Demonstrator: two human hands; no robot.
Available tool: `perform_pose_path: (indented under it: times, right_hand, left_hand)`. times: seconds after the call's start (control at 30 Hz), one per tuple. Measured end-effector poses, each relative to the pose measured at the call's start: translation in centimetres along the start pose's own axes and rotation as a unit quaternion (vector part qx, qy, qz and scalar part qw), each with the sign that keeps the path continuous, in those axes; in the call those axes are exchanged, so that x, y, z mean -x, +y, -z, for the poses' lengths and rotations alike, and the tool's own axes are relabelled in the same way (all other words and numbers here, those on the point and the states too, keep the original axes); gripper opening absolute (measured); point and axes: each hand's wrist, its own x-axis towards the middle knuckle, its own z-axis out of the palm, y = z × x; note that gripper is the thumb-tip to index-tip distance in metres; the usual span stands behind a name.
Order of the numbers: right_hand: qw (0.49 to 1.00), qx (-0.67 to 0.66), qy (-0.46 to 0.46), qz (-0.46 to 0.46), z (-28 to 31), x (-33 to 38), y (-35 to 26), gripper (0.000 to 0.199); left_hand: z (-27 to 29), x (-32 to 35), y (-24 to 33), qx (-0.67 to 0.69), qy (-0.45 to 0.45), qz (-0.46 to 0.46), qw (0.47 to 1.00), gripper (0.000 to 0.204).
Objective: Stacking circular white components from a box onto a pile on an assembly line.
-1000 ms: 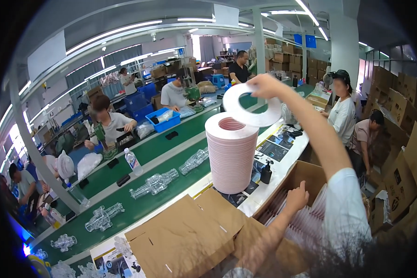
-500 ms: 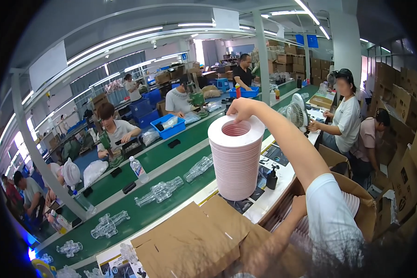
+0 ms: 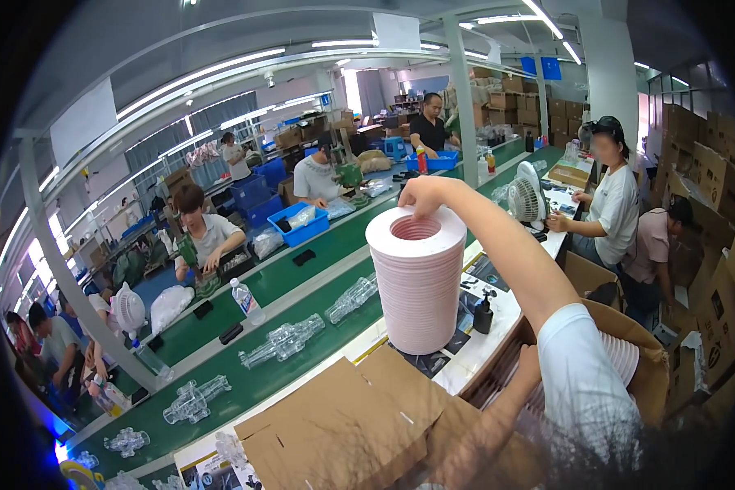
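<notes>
A tall stack of thin pale pink rings (image 3: 416, 298) stands upright on the bench, a round hole down its middle. My right hand (image 3: 426, 197) reaches across to its top, fingers curled over the rim and into the hole. Lower down, my left hand (image 3: 529, 364) is closed beside more stacked rings (image 3: 621, 359) lying sideways in an open cardboard box (image 3: 649, 359). My left fingers are mostly turned away, so what they hold is hidden. A flattened cardboard piece (image 3: 327, 425) lies on the bench left of the box.
A green conveyor (image 3: 245, 388) carries several clear plastic parts (image 3: 282, 341). A black pump bottle (image 3: 483, 314) stands right of the stack, with a white fan (image 3: 527, 198) beyond. A water bottle (image 3: 246, 300) and blue bin (image 3: 302, 225) are across. Co-workers (image 3: 614, 196) sit around.
My two hands stay almost where they were, the right still at the top of the stack. Across the conveyor, a seated co-worker's hands have shifted at the green machine.
</notes>
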Motion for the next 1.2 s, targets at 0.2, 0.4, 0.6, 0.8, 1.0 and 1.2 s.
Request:
perform_pose_path:
  times: [0.2,0.4,0.6,0.8,1.0,1.2]
  right_hand:
    - [1.000,0.017,-0.001,0.016,0.0,-1.1,0.6,0.058]
    - [0.995,0.016,-0.054,-0.088,-0.3,-0.2,-0.9,0.094]
    - [0.990,0.042,-0.090,-0.103,0.2,-0.3,-3.6,0.102]
    - [0.987,0.025,0.159,-0.016,1.3,10.9,2.3,0.085]
    - [0.951,-0.067,0.232,-0.191,-6.9,35.8,6.4,0.045]
    - [0.869,-0.067,0.112,-0.478,-23.6,46.5,9.1,0.033]
  left_hand:
    - [-1.7,2.1,0.6,0.106,0.080,0.016,0.991,0.038]
    - [-2.6,2.9,-2.8,0.093,0.096,0.009,0.991,0.035]
    - [-6.4,4.3,-7.4,0.065,0.064,-0.031,0.995,0.031]
    - [-3.6,2.0,-0.4,-0.355,-0.236,0.064,0.902,0.018]
    - [-2.5,1.5,-0.9,-0.349,-0.278,0.088,0.891,0.024]
    - [-3.7,1.7,0.2,-0.341,-0.353,0.113,0.864,0.027]
